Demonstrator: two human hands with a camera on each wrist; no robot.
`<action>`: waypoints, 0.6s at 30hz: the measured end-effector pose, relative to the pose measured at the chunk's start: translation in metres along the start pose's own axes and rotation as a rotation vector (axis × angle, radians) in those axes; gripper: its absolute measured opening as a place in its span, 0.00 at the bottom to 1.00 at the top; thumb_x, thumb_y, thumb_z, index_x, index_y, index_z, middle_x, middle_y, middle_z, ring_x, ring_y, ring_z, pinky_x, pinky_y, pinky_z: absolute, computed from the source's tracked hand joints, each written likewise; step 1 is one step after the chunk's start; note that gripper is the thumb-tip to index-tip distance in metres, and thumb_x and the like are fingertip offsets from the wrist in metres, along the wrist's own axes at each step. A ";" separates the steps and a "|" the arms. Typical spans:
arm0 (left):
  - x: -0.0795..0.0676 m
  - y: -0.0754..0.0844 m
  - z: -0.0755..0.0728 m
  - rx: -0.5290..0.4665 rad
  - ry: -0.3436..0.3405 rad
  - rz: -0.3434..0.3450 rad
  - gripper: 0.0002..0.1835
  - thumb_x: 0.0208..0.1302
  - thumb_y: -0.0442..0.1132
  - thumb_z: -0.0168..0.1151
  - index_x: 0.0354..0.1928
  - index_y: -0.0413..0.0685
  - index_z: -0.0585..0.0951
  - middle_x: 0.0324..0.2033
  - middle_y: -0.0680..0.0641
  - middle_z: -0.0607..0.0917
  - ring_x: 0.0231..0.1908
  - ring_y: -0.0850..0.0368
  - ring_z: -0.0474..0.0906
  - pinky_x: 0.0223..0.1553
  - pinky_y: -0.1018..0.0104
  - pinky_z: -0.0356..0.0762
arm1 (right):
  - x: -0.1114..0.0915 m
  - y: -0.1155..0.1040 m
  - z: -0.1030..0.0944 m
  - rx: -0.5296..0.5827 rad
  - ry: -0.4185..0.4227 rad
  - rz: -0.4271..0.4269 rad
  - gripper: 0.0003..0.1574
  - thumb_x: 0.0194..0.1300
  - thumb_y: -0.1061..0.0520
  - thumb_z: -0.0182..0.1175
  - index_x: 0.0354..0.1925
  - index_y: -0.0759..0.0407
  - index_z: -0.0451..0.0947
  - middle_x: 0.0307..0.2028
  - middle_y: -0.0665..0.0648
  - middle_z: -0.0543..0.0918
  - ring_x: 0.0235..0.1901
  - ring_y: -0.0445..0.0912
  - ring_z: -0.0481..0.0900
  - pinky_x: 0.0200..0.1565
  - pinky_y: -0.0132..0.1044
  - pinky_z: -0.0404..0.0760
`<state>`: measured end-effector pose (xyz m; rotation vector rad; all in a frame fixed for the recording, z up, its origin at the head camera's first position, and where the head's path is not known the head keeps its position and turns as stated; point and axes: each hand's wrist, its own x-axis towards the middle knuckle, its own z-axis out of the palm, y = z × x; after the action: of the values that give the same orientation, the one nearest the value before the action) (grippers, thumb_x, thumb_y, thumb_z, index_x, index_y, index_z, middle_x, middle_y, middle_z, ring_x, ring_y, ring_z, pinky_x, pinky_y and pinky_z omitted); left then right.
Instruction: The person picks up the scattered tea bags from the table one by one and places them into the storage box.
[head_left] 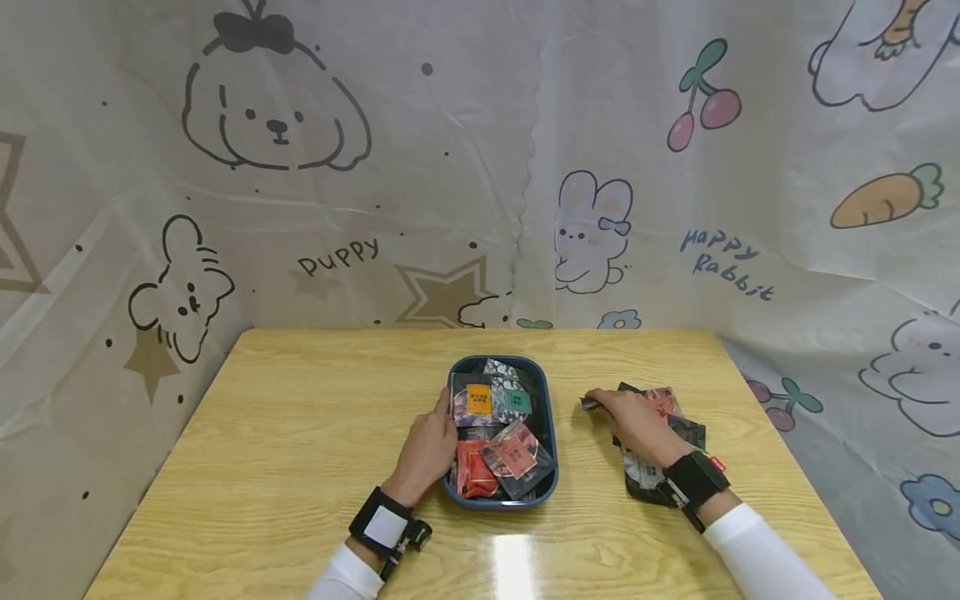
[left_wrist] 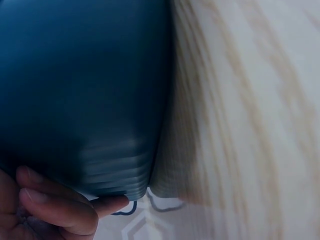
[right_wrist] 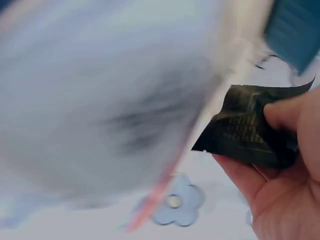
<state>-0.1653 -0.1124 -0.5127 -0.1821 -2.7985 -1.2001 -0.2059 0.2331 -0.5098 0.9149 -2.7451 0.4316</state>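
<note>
A dark blue rounded bin [head_left: 553,446] stands near the middle of the table, holding several flat sachets, among them an orange-labelled sachet [head_left: 478,400] and a red sachet [head_left: 474,468]. My left hand [head_left: 429,450] touches the bin's left side, its index finger stretched along the wall; other fingers are bent in the left wrist view. To the right of the bin, my right hand [head_left: 637,423] pinches a black sachet [right_wrist: 245,130] with small gold print, thumb above and fingers below. Just under that hand lies a loose pile of sachets [head_left: 686,432], partly hidden by the hand and wrist.
The wood-grain table [head_left: 322,400] reaches back to a curtain [head_left: 450,192] printed with cartoon animals, which also hangs along both sides. A blurred pale shape [right_wrist: 100,110] fills much of the right wrist view.
</note>
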 end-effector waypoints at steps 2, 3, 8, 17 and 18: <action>0.000 0.000 0.000 -0.001 -0.002 -0.005 0.29 0.69 0.35 0.45 0.70 0.33 0.59 0.11 0.53 0.64 0.09 0.61 0.58 0.12 0.68 0.56 | 0.010 -0.013 -0.008 0.010 0.055 -0.001 0.20 0.67 0.66 0.55 0.56 0.60 0.76 0.45 0.61 0.86 0.37 0.51 0.84 0.37 0.46 0.83; -0.001 0.000 -0.001 -0.001 -0.003 -0.006 0.29 0.69 0.35 0.45 0.70 0.33 0.59 0.11 0.52 0.65 0.09 0.61 0.59 0.12 0.68 0.57 | 0.015 -0.022 -0.013 0.016 0.083 -0.008 0.20 0.67 0.65 0.55 0.57 0.59 0.75 0.46 0.61 0.86 0.39 0.51 0.85 0.38 0.46 0.84; 0.000 -0.001 -0.003 0.002 -0.009 -0.009 0.29 0.69 0.34 0.44 0.70 0.33 0.59 0.11 0.53 0.65 0.08 0.61 0.60 0.11 0.68 0.57 | 0.040 -0.078 -0.019 0.072 0.130 -0.149 0.25 0.65 0.67 0.56 0.60 0.57 0.74 0.51 0.60 0.84 0.47 0.51 0.82 0.45 0.46 0.83; 0.001 -0.001 -0.003 0.048 0.019 0.037 0.28 0.68 0.34 0.46 0.68 0.30 0.62 0.22 0.35 0.82 0.18 0.54 0.75 0.16 0.59 0.71 | 0.042 -0.154 0.014 0.083 -0.259 -0.312 0.34 0.74 0.43 0.46 0.72 0.53 0.59 0.69 0.60 0.66 0.67 0.53 0.63 0.63 0.53 0.67; 0.000 -0.001 -0.003 0.053 0.020 0.042 0.28 0.67 0.34 0.46 0.68 0.30 0.62 0.24 0.34 0.83 0.19 0.54 0.76 0.17 0.59 0.72 | 0.040 -0.158 0.017 0.096 -0.322 -0.302 0.37 0.74 0.39 0.42 0.73 0.52 0.55 0.71 0.60 0.61 0.69 0.54 0.58 0.65 0.56 0.63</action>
<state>-0.1658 -0.1152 -0.5111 -0.2231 -2.7914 -1.1110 -0.1425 0.0848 -0.4811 1.5163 -2.8077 0.3915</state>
